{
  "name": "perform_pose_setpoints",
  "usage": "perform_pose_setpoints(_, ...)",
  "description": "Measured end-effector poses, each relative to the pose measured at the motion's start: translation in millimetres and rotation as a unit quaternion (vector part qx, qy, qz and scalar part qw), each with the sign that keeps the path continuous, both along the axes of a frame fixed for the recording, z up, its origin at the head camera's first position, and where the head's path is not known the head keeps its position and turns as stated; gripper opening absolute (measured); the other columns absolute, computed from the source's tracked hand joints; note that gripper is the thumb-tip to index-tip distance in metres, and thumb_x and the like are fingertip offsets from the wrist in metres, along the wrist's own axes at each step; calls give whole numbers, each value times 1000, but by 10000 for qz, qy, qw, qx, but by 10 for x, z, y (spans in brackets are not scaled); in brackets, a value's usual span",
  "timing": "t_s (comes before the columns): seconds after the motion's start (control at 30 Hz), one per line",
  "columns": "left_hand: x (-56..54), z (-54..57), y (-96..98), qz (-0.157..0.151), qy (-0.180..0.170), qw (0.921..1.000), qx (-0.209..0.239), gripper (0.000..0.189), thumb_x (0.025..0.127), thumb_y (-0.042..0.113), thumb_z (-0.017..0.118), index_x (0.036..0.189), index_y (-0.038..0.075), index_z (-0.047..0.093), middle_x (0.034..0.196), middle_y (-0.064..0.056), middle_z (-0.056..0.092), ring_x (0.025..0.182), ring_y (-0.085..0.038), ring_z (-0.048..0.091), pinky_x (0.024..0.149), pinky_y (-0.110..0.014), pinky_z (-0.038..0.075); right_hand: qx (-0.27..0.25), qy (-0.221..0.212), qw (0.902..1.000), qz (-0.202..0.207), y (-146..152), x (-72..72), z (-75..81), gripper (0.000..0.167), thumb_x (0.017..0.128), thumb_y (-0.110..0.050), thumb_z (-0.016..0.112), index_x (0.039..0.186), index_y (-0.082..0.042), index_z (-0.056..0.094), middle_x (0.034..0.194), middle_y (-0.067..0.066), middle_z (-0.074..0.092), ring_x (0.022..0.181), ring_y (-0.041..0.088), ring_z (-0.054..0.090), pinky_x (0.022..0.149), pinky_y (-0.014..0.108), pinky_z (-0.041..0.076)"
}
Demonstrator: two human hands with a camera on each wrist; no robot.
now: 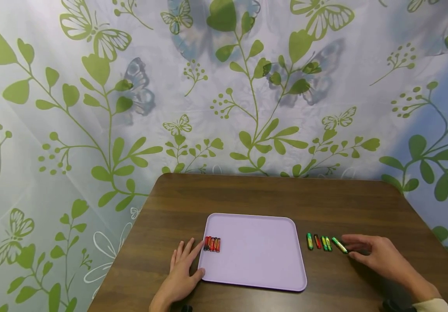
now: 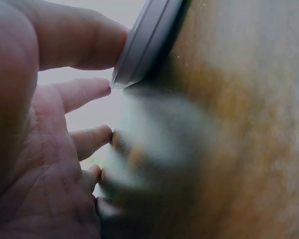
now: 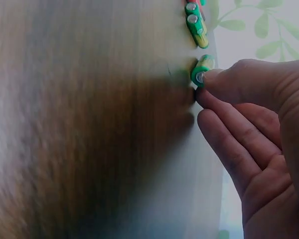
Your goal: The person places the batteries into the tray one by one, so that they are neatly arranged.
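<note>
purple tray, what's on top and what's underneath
On the purple tray, red batteries lie in a row near the left edge. It rests on the brown table; anything else beneath is covered and can't be seen.

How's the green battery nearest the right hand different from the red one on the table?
The green battery is green and yellow; the red battery is mainly red. The green battery slants more than the red battery. Both are slim cylinders, right of the purple tray.
</note>
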State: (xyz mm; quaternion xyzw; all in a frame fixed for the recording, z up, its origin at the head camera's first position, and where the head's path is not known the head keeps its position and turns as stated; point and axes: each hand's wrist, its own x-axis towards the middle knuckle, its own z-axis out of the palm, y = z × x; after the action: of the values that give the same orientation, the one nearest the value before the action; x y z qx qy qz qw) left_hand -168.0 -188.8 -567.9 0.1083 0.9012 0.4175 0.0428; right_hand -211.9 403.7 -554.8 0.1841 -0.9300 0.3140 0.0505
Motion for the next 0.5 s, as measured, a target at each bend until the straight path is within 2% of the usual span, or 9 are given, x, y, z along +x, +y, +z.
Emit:
perform_pose_setpoints(0.3,-1,0,1,-5,25,10000,-11,77,96,15,76,167,17,48,178,-27,27,167,-58,0,129,-76,-9,-207,-73,9995,225,-83,-10,13,44,85,-7,91,127,-2,78,114,13,83,90,-5,76,73,13,60)
perform_pose_setpoints(0.5,8,1,2,-9,33,10000,-10,77,95,15,76,167,16,48,178,-28,27,167,-58,0,129,-76,-9,103,-19,9999,14,-130,-37,24,52,82,-16,96,130,-6,78,117,8,84,95,-4,76,76,17,62)
